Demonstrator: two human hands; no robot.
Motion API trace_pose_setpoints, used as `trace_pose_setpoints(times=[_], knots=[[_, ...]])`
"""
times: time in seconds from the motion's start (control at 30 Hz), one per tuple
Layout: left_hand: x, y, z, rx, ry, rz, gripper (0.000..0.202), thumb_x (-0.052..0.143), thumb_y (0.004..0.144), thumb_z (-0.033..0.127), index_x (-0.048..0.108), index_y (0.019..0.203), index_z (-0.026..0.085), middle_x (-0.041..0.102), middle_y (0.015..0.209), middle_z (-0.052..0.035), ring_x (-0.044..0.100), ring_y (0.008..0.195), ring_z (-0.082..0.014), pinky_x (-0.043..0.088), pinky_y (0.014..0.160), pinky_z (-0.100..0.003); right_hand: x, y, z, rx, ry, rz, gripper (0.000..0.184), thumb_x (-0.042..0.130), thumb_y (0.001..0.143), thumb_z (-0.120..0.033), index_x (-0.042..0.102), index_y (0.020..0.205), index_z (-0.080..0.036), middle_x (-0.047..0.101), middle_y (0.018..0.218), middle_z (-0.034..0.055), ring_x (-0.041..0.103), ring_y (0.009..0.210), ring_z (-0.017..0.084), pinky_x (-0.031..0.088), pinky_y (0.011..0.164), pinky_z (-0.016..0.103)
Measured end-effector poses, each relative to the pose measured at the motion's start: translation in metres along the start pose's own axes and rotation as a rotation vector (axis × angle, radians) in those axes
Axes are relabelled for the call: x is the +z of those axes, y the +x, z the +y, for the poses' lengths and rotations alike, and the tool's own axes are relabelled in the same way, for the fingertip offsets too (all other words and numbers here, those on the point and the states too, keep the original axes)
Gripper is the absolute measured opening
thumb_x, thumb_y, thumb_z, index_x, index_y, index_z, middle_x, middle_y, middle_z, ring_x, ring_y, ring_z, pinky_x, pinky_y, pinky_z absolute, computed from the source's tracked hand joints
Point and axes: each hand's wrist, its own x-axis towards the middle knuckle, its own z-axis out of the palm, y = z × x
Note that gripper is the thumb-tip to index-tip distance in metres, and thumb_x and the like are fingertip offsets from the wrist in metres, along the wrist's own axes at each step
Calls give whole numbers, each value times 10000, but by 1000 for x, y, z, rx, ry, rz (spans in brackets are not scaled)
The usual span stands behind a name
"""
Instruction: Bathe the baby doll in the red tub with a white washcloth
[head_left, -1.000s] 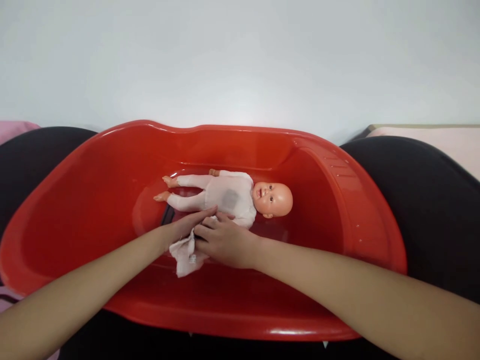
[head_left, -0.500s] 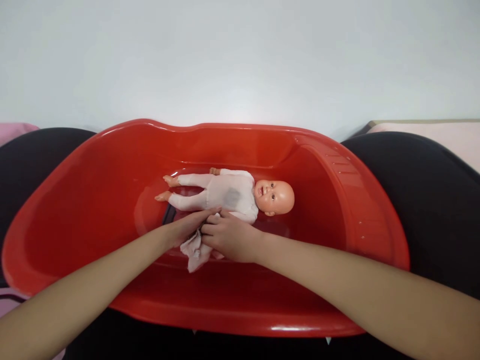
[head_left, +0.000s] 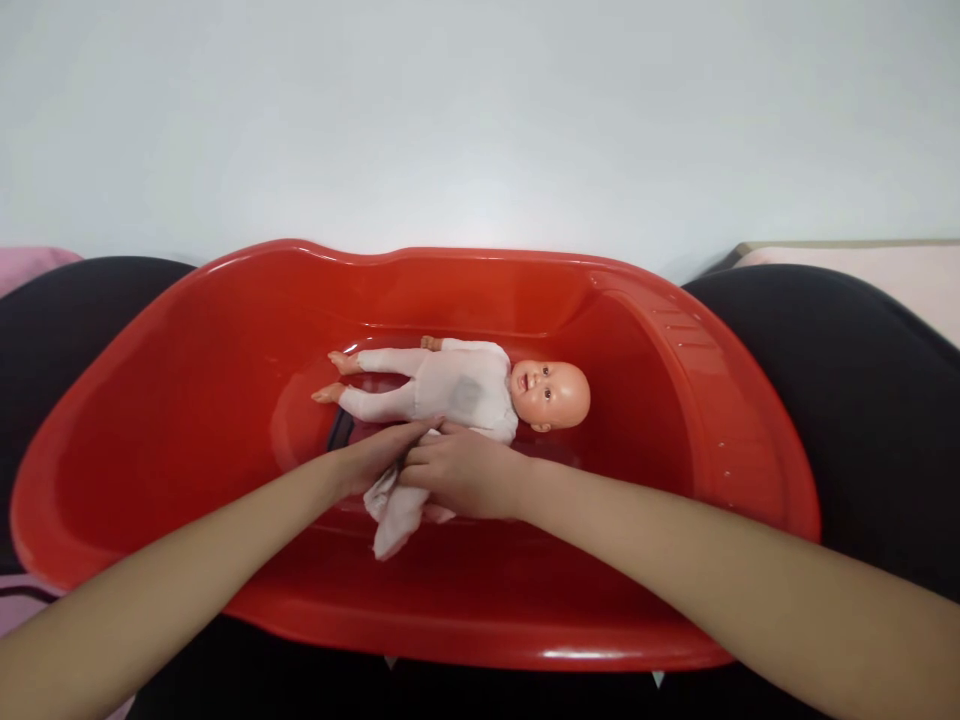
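Observation:
A bald baby doll (head_left: 459,388) in a white, slightly see-through suit lies on its back in a red baby bathtub (head_left: 480,640), head to the right and bare feet to the left. At its near side my left hand (head_left: 381,455) is closed around the doll's near arm, whose lower end is hidden by my hands. Pressed up against it, my right hand (head_left: 469,472) is curled around a pale pink-white cloth (head_left: 397,520). The cloth's loose end hangs below the fingers, over the tub floor. My fingertips are partly hidden.
Black round-edged surfaces stand at the left (head_left: 82,310) and right (head_left: 877,400) of the tub. Behind it rises a white wall (head_left: 480,120). A dark strip (head_left: 341,430) shows beneath the doll's legs. Pink material lies at the far left and right.
The cloth's loose end has swung a little lower and changed its folds. My right hand has shifted slightly at the doll's arm. The doll lies as before.

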Motion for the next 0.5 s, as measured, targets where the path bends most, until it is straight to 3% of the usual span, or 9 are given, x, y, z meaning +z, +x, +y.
trace_pose_setpoints(times=[0.13,0.27,0.4,0.5], knots=[[-1,2,-3,-8,11,14,440,554,936,613,756,1100,259,627,638,-26,664,892,-249,522,733,-298,1,0,-6,22,-39,-21,210,631,919,-197,719,1110,-197,704,1226,76,584,1215,279,412,1091,520],[-4,4,-8,-41,9,-6,541,606,892,653,717,1196,220,698,773,-25,631,714,-202,450,563,-264,0,1,-7,22,-2,-97,225,623,906,-149,734,1091,-212,737,1174,62,610,1196,257,398,1115,492],[-4,4,-9,-12,16,4,534,562,939,618,705,1171,159,682,745,-22,613,672,-174,442,563,-247,0,3,-4,0,6,-56,163,631,918,-180,736,1030,-234,735,1212,52,629,1181,228,395,1123,424],[0,0,-6,-16,6,37,496,531,970,582,706,1139,149,686,760,-25,610,658,-161,427,558,-243,0,3,-5,-3,-19,-47,172,583,937,-136,737,965,-206,756,1121,58,666,1095,215,416,1104,412]])
